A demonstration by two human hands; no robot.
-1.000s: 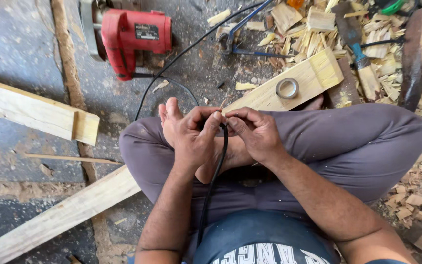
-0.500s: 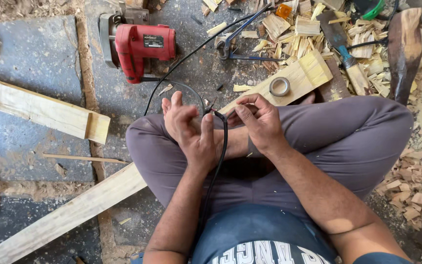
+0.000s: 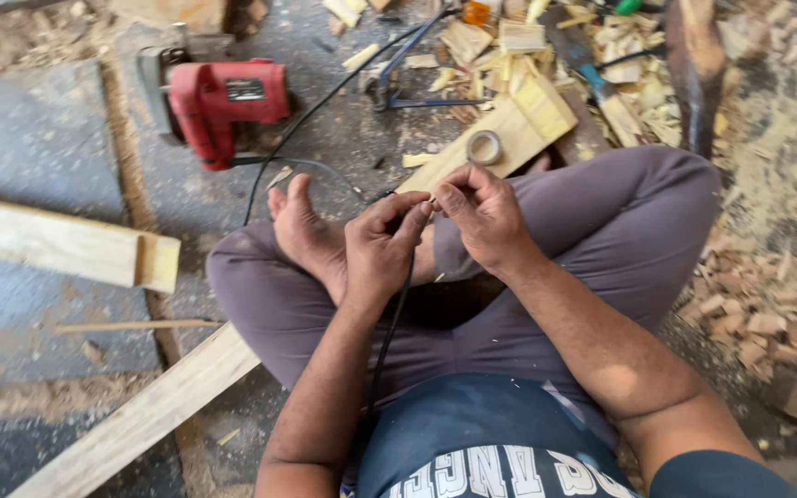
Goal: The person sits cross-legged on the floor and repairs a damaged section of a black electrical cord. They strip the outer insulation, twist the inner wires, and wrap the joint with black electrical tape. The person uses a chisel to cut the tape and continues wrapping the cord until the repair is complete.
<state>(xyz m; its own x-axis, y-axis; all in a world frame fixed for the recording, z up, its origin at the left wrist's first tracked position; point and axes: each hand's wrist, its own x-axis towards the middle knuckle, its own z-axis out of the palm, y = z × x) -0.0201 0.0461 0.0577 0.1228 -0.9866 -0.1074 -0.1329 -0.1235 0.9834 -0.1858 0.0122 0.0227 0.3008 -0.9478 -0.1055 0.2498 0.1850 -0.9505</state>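
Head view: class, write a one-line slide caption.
Seated cross-legged, left hand and right hand pinch a black cable's end; red power saw lies beyond.

You sit on a dusty grey concrete floor. On it lie a red circular saw, a notched plank, a long plank, a thin wood sliver and heaps of wood offcuts.

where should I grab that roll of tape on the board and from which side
Take the roll of tape from above, fingers pinching its outer rim. It lies flat on the wooden board, hole up, with nothing over it.
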